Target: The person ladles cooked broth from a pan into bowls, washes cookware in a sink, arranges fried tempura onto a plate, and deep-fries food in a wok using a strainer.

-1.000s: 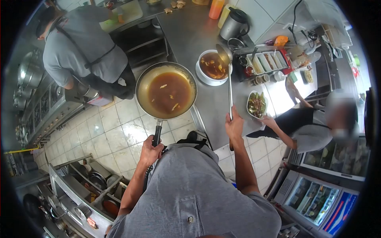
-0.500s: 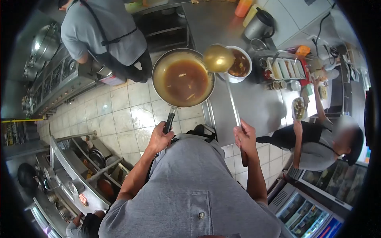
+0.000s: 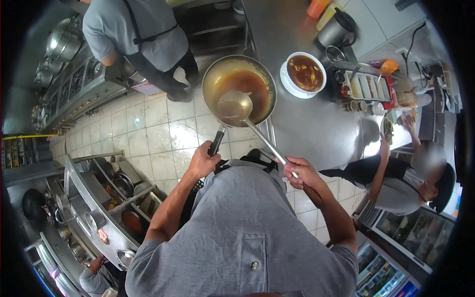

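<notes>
My left hand (image 3: 204, 160) is closed round the black handle of a wide pan (image 3: 271, 101), which holds brown soup with small pieces in it. My right hand (image 3: 303, 173) grips the long handle of a metal ladle (image 3: 235, 106). The ladle's bowl is inside the pan, over the soup; whether it touches the bottom is hidden. Right of the pan, on the steel counter, a white bowl (image 3: 284, 79) holds brown soup with pieces in it.
One co-worker (image 3: 141, 34) stands at the stove, upper left; another (image 3: 396, 183) reaches over the counter (image 3: 316, 133) at right. A condiment rack (image 3: 366, 86) and metal jug (image 3: 337, 28) stand beyond the bowl. A steel shelf unit (image 3: 94, 198) is lower left.
My right hand has brought the ladle leftward from over the white bowl into the pan. The view has shifted. The right co-worker has moved a dish farther along the counter.
</notes>
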`<control>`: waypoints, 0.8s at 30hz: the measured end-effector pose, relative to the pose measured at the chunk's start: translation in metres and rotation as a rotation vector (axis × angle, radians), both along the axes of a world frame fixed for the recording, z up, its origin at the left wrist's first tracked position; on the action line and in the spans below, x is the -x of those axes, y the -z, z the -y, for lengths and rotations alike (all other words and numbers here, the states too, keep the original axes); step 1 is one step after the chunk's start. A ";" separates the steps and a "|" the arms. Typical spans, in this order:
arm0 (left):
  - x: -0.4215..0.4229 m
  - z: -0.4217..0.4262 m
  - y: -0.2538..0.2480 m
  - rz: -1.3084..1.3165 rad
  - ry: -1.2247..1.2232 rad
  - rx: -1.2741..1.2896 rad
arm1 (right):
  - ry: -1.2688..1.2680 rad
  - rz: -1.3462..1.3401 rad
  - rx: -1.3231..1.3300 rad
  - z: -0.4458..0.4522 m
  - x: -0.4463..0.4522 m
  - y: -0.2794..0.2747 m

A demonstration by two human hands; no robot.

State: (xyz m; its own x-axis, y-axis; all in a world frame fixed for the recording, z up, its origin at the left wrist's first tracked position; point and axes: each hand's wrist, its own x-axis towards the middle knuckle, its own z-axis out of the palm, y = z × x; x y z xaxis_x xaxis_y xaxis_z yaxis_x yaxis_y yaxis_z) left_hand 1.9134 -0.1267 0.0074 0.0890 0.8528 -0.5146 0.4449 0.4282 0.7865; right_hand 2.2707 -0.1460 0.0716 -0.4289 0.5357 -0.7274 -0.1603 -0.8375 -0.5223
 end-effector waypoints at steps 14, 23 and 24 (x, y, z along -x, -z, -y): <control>-0.025 -0.006 -0.012 0.274 -0.001 0.049 | 0.402 0.065 -0.297 0.004 -0.038 -0.030; -0.003 0.004 -0.003 0.307 -0.039 0.037 | 0.213 1.346 -0.902 -0.037 -0.032 0.047; 0.000 0.006 -0.002 0.300 -0.045 0.032 | 0.257 1.415 -0.892 -0.038 -0.026 0.048</control>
